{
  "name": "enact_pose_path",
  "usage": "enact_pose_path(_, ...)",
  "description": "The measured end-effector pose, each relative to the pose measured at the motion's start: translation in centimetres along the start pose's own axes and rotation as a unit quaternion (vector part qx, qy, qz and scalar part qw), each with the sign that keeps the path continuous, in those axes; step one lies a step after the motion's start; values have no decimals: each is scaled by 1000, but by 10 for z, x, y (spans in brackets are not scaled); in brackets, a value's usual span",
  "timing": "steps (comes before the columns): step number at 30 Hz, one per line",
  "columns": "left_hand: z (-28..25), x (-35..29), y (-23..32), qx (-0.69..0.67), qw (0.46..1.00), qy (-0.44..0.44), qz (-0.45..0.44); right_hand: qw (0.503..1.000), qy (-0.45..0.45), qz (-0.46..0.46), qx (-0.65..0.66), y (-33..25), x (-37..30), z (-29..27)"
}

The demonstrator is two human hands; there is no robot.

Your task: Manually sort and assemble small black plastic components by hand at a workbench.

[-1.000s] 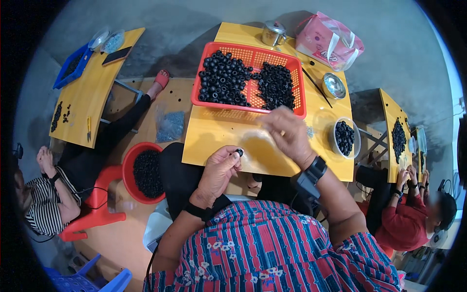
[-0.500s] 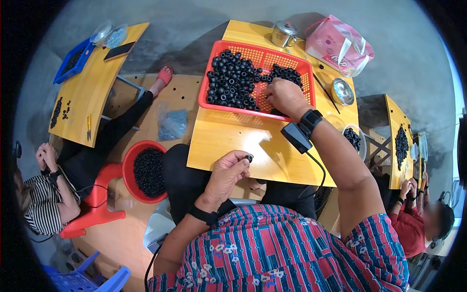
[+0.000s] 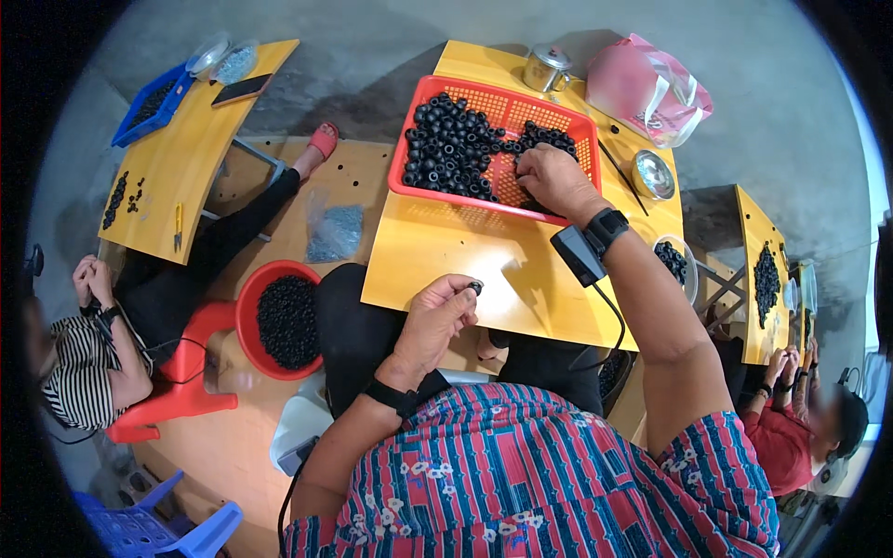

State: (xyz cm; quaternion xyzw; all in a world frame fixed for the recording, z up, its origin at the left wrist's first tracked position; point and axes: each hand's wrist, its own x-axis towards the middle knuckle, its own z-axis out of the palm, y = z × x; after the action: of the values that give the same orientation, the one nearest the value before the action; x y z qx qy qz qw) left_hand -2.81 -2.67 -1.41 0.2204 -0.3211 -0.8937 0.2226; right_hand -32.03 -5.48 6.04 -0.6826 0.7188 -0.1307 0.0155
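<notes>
Between the thumb and forefinger of my left hand (image 3: 437, 312) is a small black ring-shaped part (image 3: 476, 287), held low over the table's near edge. My right hand (image 3: 556, 181) reaches into the right half of a red plastic basket (image 3: 446, 197). Its fingers are bent together among small black round parts (image 3: 549, 139); whatever the fingertips pinch is hidden. A larger heap of the same black parts (image 3: 446, 139) fills the left half of the basket. The basket stands on a yellow wooden table (image 3: 419, 251).
Behind the basket are a lidded metal cup (image 3: 547, 68) and a pink bag (image 3: 642, 93). A dark stick (image 3: 623, 177) and a metal bowl (image 3: 654, 175) lie to the right. A red tub (image 3: 246, 321) of black parts is at my left. Other people sit at tables on both sides.
My right hand has shifted slightly right and down within the basket. My left hand keeps its pinch on the black part, nearly in place. The whole view has tilted a little.
</notes>
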Motion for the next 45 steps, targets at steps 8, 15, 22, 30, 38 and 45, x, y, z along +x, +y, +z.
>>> enact_pose_path(8, 11, -17, -3, -7, 1000, -4, 24, 776, 73, 152, 608, -29, -52, -16)
enact_pose_path(15, 16, -30, -7, 1, 999, -29, 31, 679, 67, 108, 723, -69, -111, -3)
enact_pose_path(22, 20, -41, -9, -7, 998, -58, 38, 675, 25, 114, 728, -101, -148, 1)
enact_pose_path(30, 19, -48, -15, 2, 997, -69, 28, 683, -7, 144, 716, -118, -166, -3)
enact_pose_path(38, 18, -51, -13, -3, 996, -78, 37, 681, -22, 134, 720, -129, -166, -1)
enact_pose_path(45, 23, -52, -13, 43, 996, -67, 44, 670, -28, 138, 729, -131, -168, 3)
